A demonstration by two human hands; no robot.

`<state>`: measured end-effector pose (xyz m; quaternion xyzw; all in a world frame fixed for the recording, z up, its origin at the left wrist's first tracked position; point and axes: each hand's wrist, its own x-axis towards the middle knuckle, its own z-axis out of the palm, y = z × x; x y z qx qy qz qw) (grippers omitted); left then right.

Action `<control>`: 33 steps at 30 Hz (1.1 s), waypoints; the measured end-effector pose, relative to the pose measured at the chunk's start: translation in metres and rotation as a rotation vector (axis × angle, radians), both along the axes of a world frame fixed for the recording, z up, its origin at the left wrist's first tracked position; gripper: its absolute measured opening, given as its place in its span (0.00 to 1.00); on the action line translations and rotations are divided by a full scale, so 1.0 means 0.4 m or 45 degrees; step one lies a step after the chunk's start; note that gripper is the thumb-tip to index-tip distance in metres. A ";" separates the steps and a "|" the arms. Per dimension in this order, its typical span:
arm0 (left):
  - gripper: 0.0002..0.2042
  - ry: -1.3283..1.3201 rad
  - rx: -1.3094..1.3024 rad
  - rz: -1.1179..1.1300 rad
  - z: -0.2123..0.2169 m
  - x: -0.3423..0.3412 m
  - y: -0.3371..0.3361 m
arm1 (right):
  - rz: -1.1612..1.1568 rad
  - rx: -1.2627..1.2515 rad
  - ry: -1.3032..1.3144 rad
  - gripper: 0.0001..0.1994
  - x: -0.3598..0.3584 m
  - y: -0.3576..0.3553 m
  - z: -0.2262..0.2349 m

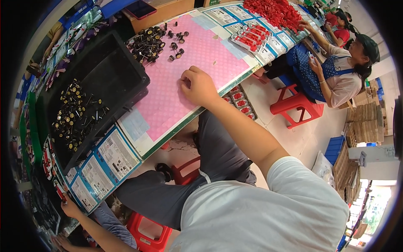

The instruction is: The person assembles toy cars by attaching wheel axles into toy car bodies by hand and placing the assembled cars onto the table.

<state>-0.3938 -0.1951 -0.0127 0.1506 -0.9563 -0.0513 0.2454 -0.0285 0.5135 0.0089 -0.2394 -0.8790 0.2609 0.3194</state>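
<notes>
Looking down through the head cam, I've only got one of my hands in shot: the right hand, coming in along a bare forearm from the lower right. It's resting on the pink mat near the table's front edge, fingers curled under into a loose fist, knuckles up. Whether there's a small part tucked under those fingers, I can't tell, they cover whatever's there. The left hand isn't in view at all.

The stuff being worked is the little black wheel-and-axle pieces. A pile of them sits at the far end of the mat, with a few loose wheels scattered just beside it, well apart from my hand. More of the same, with yellow hubs, lie inside the big black tray on the left, mostly in its near corner.

My read: this is an in-between beat, hand parked on the mat and not gripping anything I can see. Picking up another wheel would call for a reach up the mat to the loose ones, fingers opened, then a fine pinch, since they're small and would roll.

Around that: printed cards line the table edge, a heap of red parts sits at the far end, a co-worker in a blue apron sits by a red stool, and someone else's hand touches the cards at lower left.
</notes>
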 end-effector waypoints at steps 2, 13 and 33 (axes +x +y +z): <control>0.45 -0.041 0.006 0.001 -0.006 -0.044 0.004 | -0.032 -0.044 -0.012 0.06 0.008 0.008 0.001; 0.49 0.294 0.201 0.091 -0.070 -0.019 0.035 | -0.060 -0.156 0.286 0.06 0.017 0.018 -0.003; 0.09 0.313 1.179 -0.735 -0.093 0.563 0.540 | -0.562 0.448 -0.069 0.04 0.348 0.445 0.044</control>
